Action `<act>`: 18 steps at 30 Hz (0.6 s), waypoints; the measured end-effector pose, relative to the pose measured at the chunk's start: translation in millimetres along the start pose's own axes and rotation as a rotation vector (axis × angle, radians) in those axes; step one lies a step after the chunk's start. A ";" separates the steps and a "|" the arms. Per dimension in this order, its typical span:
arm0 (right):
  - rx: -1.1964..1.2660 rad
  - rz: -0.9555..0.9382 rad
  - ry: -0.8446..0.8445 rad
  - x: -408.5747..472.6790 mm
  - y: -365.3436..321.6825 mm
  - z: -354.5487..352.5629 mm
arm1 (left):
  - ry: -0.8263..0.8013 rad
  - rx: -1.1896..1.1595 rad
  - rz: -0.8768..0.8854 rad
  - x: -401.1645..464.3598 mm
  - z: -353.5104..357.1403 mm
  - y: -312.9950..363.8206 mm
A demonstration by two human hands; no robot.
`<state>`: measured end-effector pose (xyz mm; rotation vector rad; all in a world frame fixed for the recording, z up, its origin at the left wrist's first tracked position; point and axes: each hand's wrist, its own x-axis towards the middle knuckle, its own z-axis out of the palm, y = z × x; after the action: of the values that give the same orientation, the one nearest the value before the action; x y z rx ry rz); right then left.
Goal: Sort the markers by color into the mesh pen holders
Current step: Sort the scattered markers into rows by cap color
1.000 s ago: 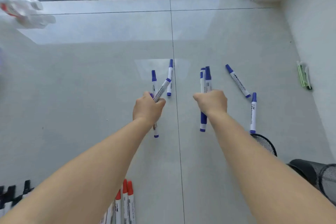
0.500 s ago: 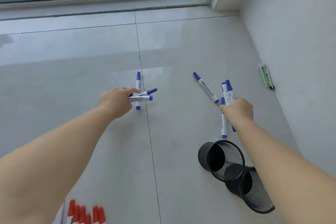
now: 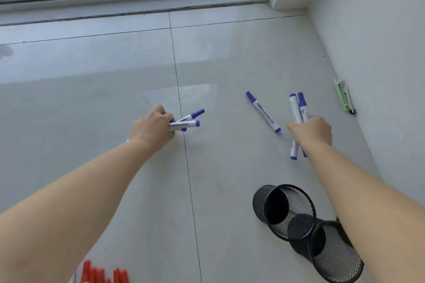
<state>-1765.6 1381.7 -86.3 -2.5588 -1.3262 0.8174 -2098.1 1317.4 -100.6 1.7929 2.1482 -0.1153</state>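
Head camera view, looking down at a tiled floor. Left hand grips several blue markers, caps pointing right. Right hand grips two more blue markers, caps pointing far. One loose blue marker lies between the hands. Two black mesh pen holders lie on their sides at near right. Red marker caps show at the near edge.

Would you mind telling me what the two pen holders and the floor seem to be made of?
Pen holders: probably black-coated metal mesh, since the floor shows through their fine perforated walls. Floor: likely glazed ceramic or stone tile, given the grout lines and the glossy reflection of the window.
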 end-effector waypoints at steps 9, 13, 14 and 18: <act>-0.215 -0.293 -0.154 7.1 -53.0 29.7 | 0.077 -0.335 -0.253 -25.7 -19.0 12.9; -0.254 -0.270 -0.226 -5.2 -59.2 40.6 | -0.028 -0.718 -0.408 -46.4 -13.1 9.6; -0.267 -0.270 -0.268 -11.3 -62.9 42.1 | -0.045 -0.770 -0.427 -52.6 -9.9 9.9; -0.227 -0.262 -0.474 -46.4 -81.1 40.0 | -0.080 -0.915 -0.488 -79.9 5.8 13.0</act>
<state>-1866.0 1388.9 -71.9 -2.3509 -1.9395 1.3396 -2072.7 1243.2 -79.5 0.7334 2.0206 0.5746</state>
